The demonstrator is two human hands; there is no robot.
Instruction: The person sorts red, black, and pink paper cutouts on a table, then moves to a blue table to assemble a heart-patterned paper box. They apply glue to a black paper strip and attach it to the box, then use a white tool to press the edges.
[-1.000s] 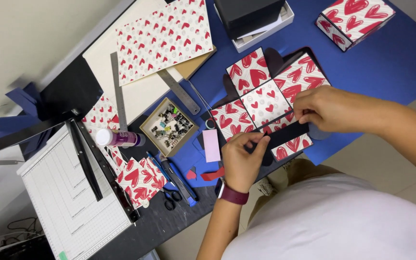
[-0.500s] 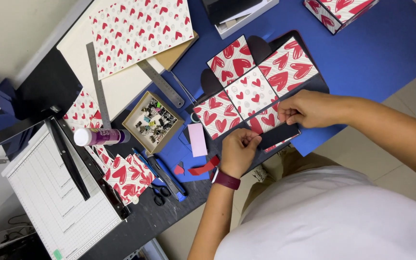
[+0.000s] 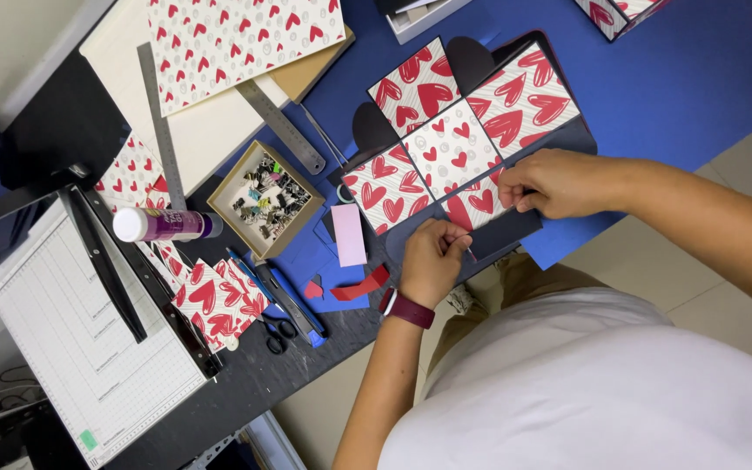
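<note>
Hands: left hand (image 3: 433,261) and right hand (image 3: 559,181) both pinch the near heart-patterned panel (image 3: 473,206) of a flat unfolded paper box (image 3: 463,144) on the desk (image 3: 698,78). Likely light, thin card, easily creased; best held by its edges. Long axis diagonal, near-left to far-right.

the heart card (image 3: 467,144) looks like smooth matt paper on dark card. the rulers (image 3: 282,124) are dull grey metal. the glue tube (image 3: 167,224) is shiny plastic. the little box (image 3: 265,198) is brown cardboard. the tabletop (image 3: 698,78) is covered in flat blue paper.
</note>
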